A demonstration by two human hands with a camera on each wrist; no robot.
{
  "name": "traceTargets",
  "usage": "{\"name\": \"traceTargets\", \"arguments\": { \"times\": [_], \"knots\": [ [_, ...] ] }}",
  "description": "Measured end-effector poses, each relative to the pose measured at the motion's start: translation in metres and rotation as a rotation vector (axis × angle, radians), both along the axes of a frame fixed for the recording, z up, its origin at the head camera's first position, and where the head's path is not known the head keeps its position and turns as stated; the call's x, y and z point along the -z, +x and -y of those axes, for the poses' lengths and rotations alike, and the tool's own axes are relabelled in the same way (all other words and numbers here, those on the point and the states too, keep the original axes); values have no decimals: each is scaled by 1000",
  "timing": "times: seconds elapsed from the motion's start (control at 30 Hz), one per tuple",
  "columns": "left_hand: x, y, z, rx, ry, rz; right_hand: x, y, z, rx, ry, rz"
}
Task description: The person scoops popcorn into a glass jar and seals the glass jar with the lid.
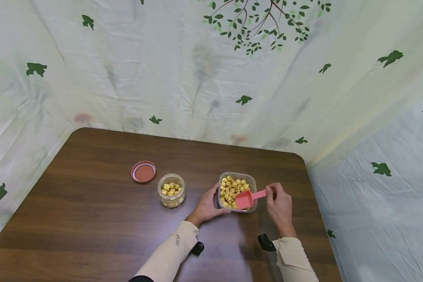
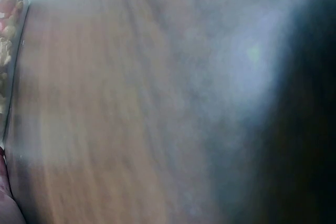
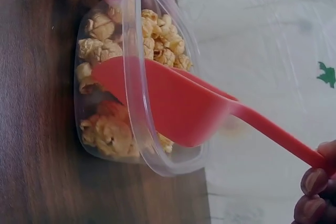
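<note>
A clear plastic container [image 1: 255, 186] of caramel popcorn [image 1: 228, 192] stands on the table in the head view. My left hand [image 1: 206, 207] grips its left side, thumb along the near wall. With its fingertips my right hand [image 1: 281, 207] pinches the handle of a pink scoop [image 1: 244, 199] from the right. In the right wrist view the scoop's bowl [image 3: 178, 103] dips below the rim, its tip among the popcorn. The left wrist view catches only a strip of the container [image 2: 16, 61] at its left edge.
Left of the container stands an open clear jar [image 1: 171, 200] partly filled with popcorn. A red round lid [image 1: 143, 172] lies farther left on the brown wooden table [image 1: 91, 203]. Behind the table hangs a pale curtain [image 1: 183, 70] printed with leaves.
</note>
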State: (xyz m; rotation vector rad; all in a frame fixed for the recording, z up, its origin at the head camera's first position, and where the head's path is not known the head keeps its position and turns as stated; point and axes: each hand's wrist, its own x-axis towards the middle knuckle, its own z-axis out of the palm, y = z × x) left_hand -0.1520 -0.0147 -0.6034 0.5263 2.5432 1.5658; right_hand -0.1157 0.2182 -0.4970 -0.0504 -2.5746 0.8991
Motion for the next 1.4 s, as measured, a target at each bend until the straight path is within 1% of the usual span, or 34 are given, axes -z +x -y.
{"name": "traceTargets", "arguments": {
  "times": [0.27, 0.43, 0.6, 0.73, 0.97, 1.17, 1.4],
  "knots": [
    [-2, 0, 0, 8, 7, -7, 9, 0, 6, 50, -52, 36],
    [0, -1, -1, 6, 18, -23, 16, 0, 9, 94, -107, 83],
    [0, -1, -1, 3, 8, -18, 23, 1, 11, 118, -146, 134],
    [0, -1, -1, 4, 0, -14, 27, 1, 12, 128, -169, 126],
    [-1, -1, 0, 2, 8, -33, 34, 2, 10, 137, -205, 135],
    [-1, 0, 0, -2, 6, -21, 40, 2, 7, 145, -233, 139],
    [1, -1, 0, -6, 1, -27, 46, 1, 3, 130, -297, 140]
  ]
}}
